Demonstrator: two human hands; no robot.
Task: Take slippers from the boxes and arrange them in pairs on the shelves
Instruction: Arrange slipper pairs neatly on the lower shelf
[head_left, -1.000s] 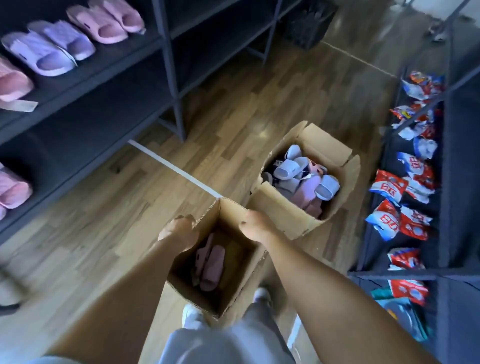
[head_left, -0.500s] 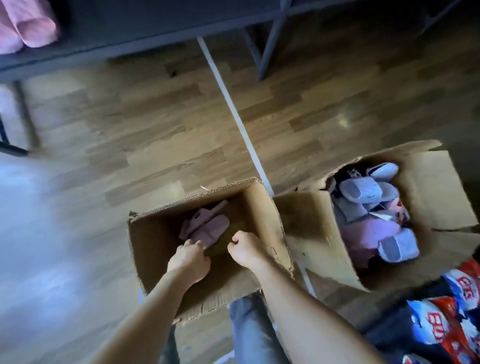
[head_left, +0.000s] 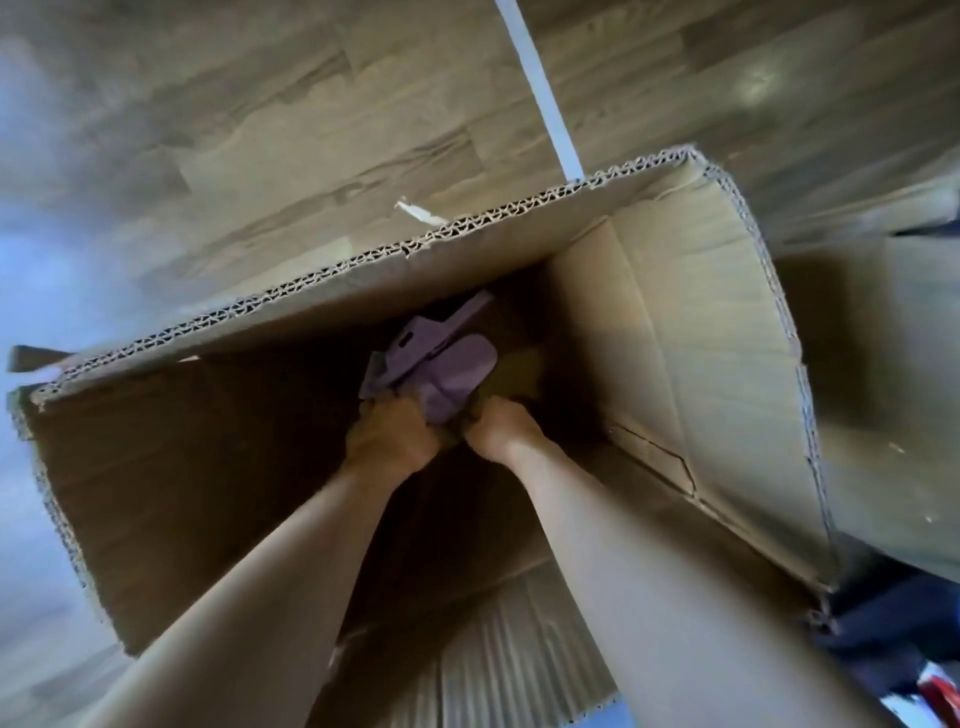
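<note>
Two boxes are in view: one open box (head_left: 675, 364) and a second box (head_left: 883, 389) just beside its right wall. Two purple slippers lie at the far corner of the open box, a front slipper (head_left: 447, 374) and a rear slipper (head_left: 467, 314) partly hidden behind it. Two hands grip them, the left hand (head_left: 389, 441) and the right hand (head_left: 498, 431). One white strip (head_left: 540, 88) crosses the floor (head_left: 260, 130).

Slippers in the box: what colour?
Lilac, a pale purple; the slippers show best in the head view, deep in the cardboard box.
</note>
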